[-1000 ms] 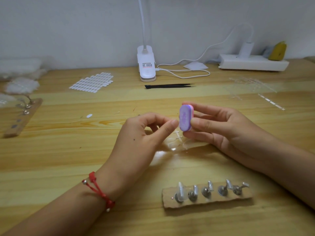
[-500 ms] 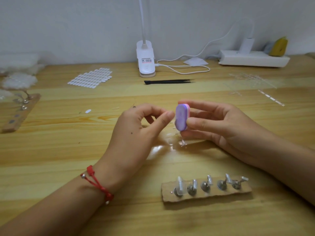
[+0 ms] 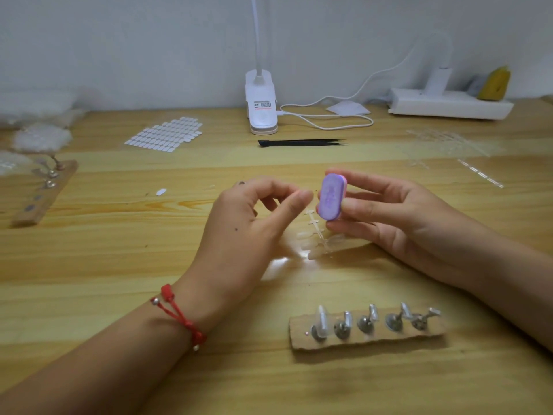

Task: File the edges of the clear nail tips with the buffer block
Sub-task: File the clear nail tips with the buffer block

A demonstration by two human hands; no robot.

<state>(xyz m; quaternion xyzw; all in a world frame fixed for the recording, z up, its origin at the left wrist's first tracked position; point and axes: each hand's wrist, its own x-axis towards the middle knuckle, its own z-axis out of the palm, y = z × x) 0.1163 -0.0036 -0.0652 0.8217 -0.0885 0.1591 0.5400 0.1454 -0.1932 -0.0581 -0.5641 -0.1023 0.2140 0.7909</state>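
right hand (image 3: pixel 389 217) grips buffer block (image 3: pixel 329 199) | left hand (image 3: pixel 239 223) curled — hold unclear | nail tips (image 3: pixel 315 235) beneath | tweezers (image 3: pixel 302 142) behind

Both forearms are bare. Just behind the left hand (image 3: pixel 245 223), a red cord bracelet (image 3: pixel 179 314) circles the wrist in a doubled, knotted strand carrying small silver beads. The right hand (image 3: pixel 398 217) and its wrist are bare.

My left hand (image 3: pixel 248 223) and right hand (image 3: pixel 398 217) are side by side above the table (image 3: pixel 119 265), with the buffer block (image 3: pixel 331 196) in my right. The strip of nail tips (image 3: pixel 317 235) lies beneath them. Nearer me, under my right hand, sits a stand board (image 3: pixel 368 333). Beyond both hands lie tweezers (image 3: pixel 302 142), with the lamp base (image 3: pixel 261 109) behind them.
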